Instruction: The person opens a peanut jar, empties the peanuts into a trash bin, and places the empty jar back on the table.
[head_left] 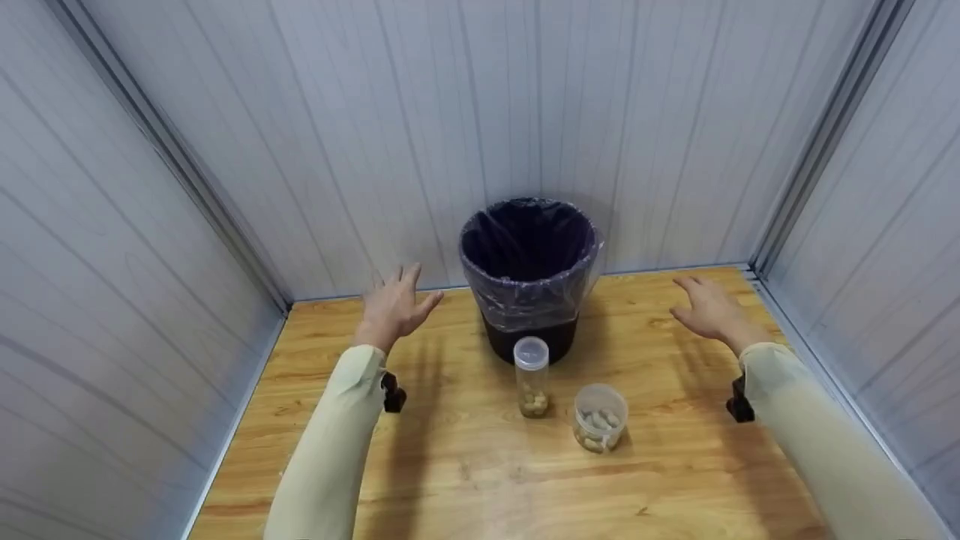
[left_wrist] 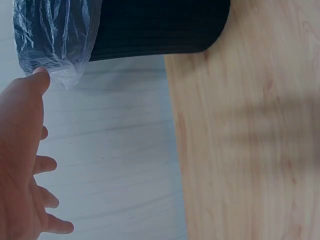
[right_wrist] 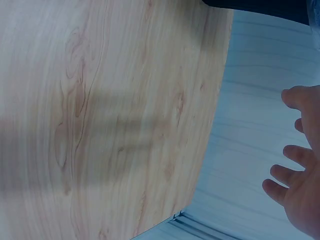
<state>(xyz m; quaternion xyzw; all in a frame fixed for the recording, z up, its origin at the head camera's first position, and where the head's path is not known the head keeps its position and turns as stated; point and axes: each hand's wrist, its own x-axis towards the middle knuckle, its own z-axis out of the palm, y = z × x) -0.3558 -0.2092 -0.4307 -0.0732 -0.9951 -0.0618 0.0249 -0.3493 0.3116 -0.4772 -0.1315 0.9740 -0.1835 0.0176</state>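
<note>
I've got left hand (head_left: pixel 391 307) and right hand (head_left: pixel 709 309) spread wide, empty, everything seemingly left to do, with tall jar (head_left: pixel 530 379) and round tub (head_left: pixel 600 394), both holding pale pieces too small to identify, before the lined bin (head_left: pixel 517 304)

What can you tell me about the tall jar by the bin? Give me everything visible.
The tall jar is a slim, clear cylinder, apparently plastic, with a translucent lid on. Pale lumps fill only its lower part. It stands upright on the wood-grain surface, in front of the black bin and left of the round tub, unheld.
</note>
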